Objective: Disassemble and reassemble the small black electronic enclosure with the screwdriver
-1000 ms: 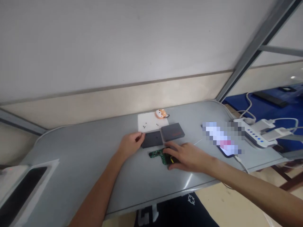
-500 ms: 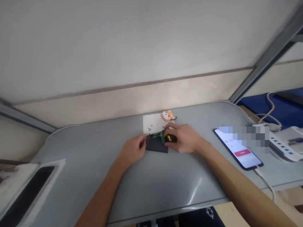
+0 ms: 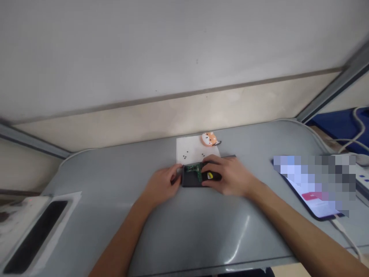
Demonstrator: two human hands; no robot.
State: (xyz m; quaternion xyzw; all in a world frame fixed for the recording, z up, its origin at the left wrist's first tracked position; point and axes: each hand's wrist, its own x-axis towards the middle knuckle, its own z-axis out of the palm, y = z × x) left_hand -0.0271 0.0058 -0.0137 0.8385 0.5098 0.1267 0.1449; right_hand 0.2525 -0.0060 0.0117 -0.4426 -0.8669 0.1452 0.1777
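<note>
A flat black case (image 3: pixel 191 181) lies on the desk with a green circuit board (image 3: pixel 192 168) along its far side and right part. My left hand (image 3: pixel 165 182) pinches the left edge of this case. From the right, my right hand (image 3: pixel 230 175) closes its fingers around a black piece with a yellow round mark (image 3: pixel 210 176), which sits over the right part of the case. What kind of piece it is I cannot make out. Beyond the case, several tiny dark screws (image 3: pixel 185 156) rest on a white sheet of paper (image 3: pixel 192 144).
An orange and white animal-face pouch (image 3: pixel 208 139) sits on the paper's far right corner. At right lies a lit phone (image 3: pixel 323 209) with a charging cable, beside a white power strip (image 3: pixel 362 171). A dark phone-like slab (image 3: pixel 37 234) lies at left. A wall panel (image 3: pixel 138 117) backs the desk.
The view has shifted a little, and the case now appears turned more square to me. My right hand, still gripping the black piece, appears slightly further right.
</note>
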